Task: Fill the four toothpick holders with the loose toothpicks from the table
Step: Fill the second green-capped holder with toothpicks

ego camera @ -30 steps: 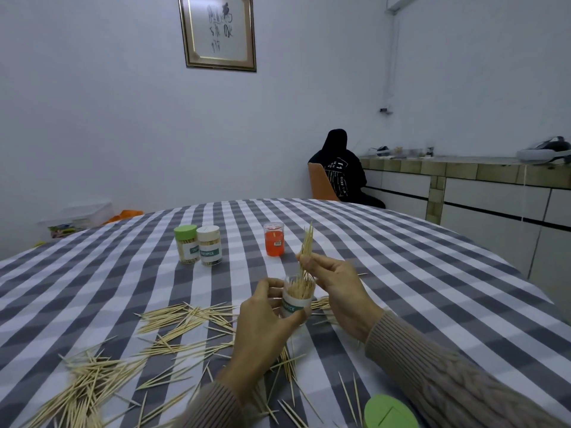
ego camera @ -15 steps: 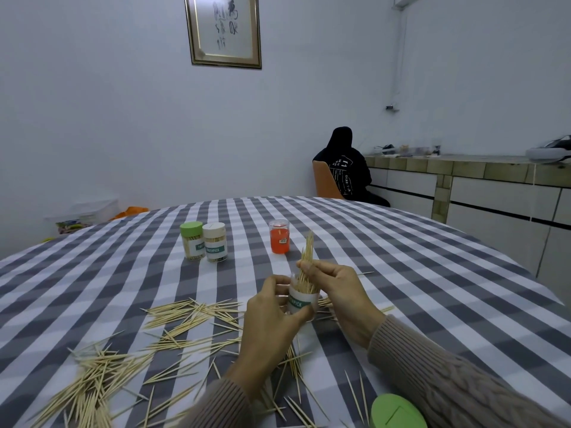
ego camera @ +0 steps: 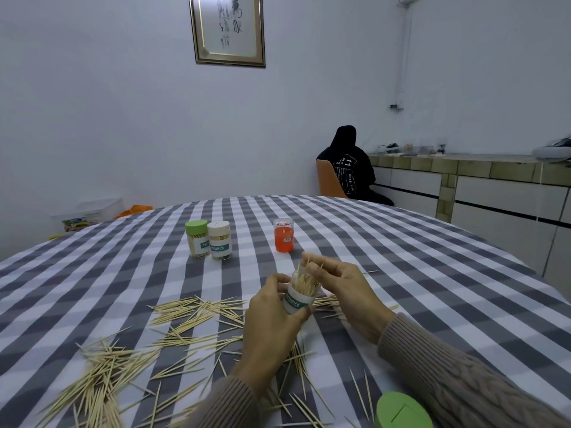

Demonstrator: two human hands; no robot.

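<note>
toothpicks (ego camera: 129, 362) lie scattered over the near left part of the checked tablecloth (ego camera: 401, 273), with a thinner spread running toward the middle. the left hand (ego camera: 272, 316) is wrapped around an open toothpick holder (ego camera: 299, 295), a clear little jar with a white and green label, lifted just above the cloth and tilted a bit to the right. the right hand (ego camera: 343, 285) pinches a small bundle of toothpicks (ego camera: 304, 274) between fingertips and thumb, their lower ends down inside the holder's mouth (the jar looks partly full already).

farther back on the table stand three more holders: a green-lidded holder (ego camera: 196, 238) touching a cream-lidded holder (ego camera: 219, 240), both capped and showing toothpicks inside, and off to their right an orange holder (ego camera: 283, 235) standing alone. a loose green lid (ego camera: 401, 412) lies at the near right edge, by the right sleeve.

beyond the table a person in a dark hooded top (ego camera: 350, 165) sits on an orange chair (ego camera: 329, 180) facing away, and a framed picture (ego camera: 228, 29) hangs on the wall.
</note>
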